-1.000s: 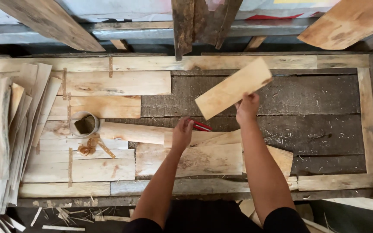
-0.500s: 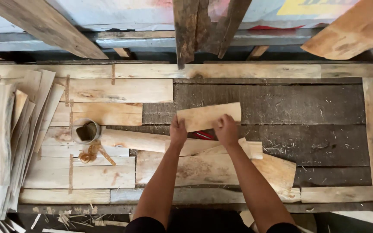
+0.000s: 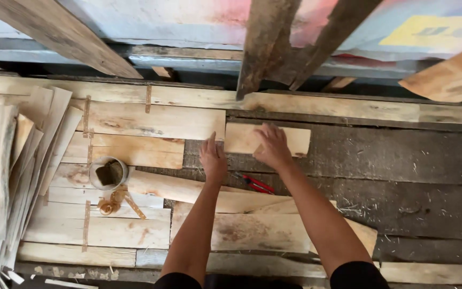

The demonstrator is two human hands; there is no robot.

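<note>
At the far left of the frame a stack of thin pale wood slats (image 3: 6,171) leans over the bench edge. Right of it, a small round tin holding a dark lump (image 3: 108,173) sits on pale planks. Near centre, the left hand (image 3: 213,158) lies flat, fingers straight, touching the left end of a short pale rectangular board (image 3: 239,139). The right hand (image 3: 272,147) presses spread fingers on top of that board, which lies flat on the dark bench surface (image 3: 391,160). Red-handled pliers (image 3: 255,183) lie just below the hands.
</note>
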